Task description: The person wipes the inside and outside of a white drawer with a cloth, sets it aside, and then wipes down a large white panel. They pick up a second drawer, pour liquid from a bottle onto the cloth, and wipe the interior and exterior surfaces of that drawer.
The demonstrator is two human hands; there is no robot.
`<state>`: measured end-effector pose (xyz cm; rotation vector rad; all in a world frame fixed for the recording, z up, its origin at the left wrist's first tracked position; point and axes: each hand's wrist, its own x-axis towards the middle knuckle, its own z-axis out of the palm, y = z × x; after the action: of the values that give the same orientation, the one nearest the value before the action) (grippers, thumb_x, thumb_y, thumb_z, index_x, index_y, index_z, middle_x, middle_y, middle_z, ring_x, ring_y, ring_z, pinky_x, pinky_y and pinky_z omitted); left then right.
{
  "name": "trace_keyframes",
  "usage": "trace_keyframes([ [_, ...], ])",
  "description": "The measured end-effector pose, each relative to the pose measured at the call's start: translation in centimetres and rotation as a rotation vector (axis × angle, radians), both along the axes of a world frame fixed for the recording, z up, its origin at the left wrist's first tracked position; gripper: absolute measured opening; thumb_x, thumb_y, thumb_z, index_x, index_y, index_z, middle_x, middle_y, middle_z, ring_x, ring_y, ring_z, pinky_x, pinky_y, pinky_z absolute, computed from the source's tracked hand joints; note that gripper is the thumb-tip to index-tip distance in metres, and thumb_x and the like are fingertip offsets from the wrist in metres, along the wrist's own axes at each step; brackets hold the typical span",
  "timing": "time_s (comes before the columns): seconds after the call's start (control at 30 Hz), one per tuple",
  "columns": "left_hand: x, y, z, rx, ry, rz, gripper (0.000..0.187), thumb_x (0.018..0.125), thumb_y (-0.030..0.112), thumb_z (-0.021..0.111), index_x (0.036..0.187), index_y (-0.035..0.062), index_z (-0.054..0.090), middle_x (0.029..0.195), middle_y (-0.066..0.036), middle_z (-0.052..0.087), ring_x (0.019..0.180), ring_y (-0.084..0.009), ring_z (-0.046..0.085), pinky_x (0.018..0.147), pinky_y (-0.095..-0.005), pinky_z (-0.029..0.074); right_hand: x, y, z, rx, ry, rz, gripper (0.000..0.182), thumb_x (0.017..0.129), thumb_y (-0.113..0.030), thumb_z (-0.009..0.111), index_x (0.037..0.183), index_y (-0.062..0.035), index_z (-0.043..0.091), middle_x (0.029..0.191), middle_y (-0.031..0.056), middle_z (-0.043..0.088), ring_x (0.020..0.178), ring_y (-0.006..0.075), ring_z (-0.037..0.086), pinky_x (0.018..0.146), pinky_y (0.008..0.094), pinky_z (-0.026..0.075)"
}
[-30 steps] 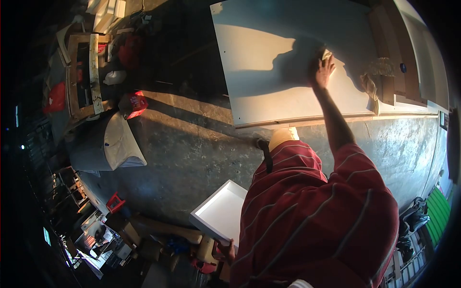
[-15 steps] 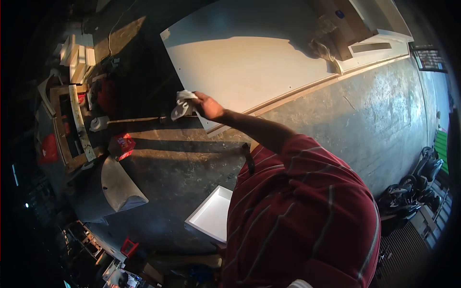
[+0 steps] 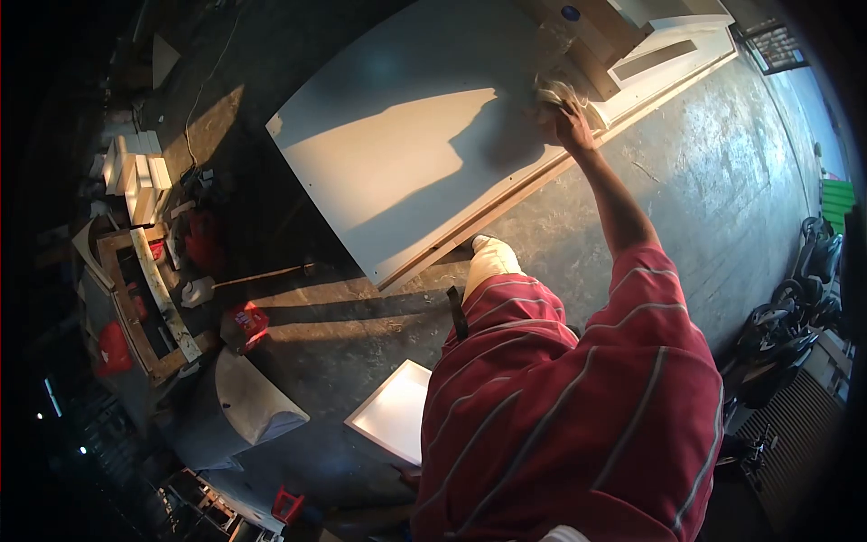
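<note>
My right hand (image 3: pixel 575 129) reaches out over the far right part of a large white panel (image 3: pixel 379 172). Its fingers are closed on a crumpled pale cloth (image 3: pixel 553 93), which is blurred and hard to tell from the see-through plastic beside it. Low in the view, my left hand (image 3: pixel 408 476) shows only in part, dark against my shirt. It grips the near edge of a shallow white tray (image 3: pixel 390 406), like a drawer, beside my body; my shirt hides the tray's right side.
A box-shaped wooden piece (image 3: pixel 623 45) stands on the panel's far right. On the floor to the left are a wooden frame (image 3: pixel 149 289), a red package (image 3: pixel 246 325), a curved pale piece (image 3: pixel 253 397) and a long stick (image 3: pixel 262 275). Motorbikes (image 3: pixel 786 307) stand at the right.
My right hand has swung from the panel's near left corner to its far right part, beside the plastic. My view has turned, and the tray has stayed beside my body.
</note>
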<state>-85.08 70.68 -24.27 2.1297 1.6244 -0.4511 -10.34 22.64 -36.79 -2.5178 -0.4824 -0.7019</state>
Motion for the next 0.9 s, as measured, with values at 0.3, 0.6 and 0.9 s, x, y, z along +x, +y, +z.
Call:
trace_keyframes([
  [0.3, 2.3, 1.0, 1.0, 0.012, 0.03, -0.029, 0.101, 0.063, 0.025, 0.075, 0.144, 0.0067, 0.019, 0.123, -0.031, 0.043, 0.116, -0.043, 0.042, 0.1, -0.0454, 0.034, -1.0, 3.6, -6.3, -0.331, 0.338, -0.681, 0.029, 0.084, -0.014, 0.046, 0.11, -0.0077, 0.06, 0.14, 0.0221, 0.032, 0.136, 0.0424, 0.015, 0.106, 0.058, 0.02],
  [0.6, 3.7, 2.2, 1.4, 0.022, 0.03, -0.069, 0.101, 0.063, 0.025, 0.075, 0.144, 0.0073, 0.019, 0.122, -0.031, 0.043, 0.116, -0.0433, 0.042, 0.1, -0.0458, 0.035, -11.3, 39.9, -2.2, 0.185, 0.843, 0.828, 0.045, 0.092, -0.025, 0.037, 0.134, -0.0093, 0.04, 0.143, 0.0142, 0.031, 0.137, 0.0276, 0.021, 0.114, 0.0408, 0.012],
  [0.9, 0.2, 4.2, -1.6, -0.06, -0.095, 0.018, 0.1, 0.063, 0.026, 0.075, 0.144, 0.0079, 0.02, 0.123, -0.031, 0.038, 0.118, -0.0436, 0.039, 0.1, -0.0471, 0.035, -1.5, 28.0, 1.1, 0.636, 0.287, 0.365, 0.038, 0.09, -0.002, 0.042, 0.126, -0.0097, 0.048, 0.128, 0.0237, 0.046, 0.122, 0.0349, 0.042, 0.1, 0.0344, 0.038],
])
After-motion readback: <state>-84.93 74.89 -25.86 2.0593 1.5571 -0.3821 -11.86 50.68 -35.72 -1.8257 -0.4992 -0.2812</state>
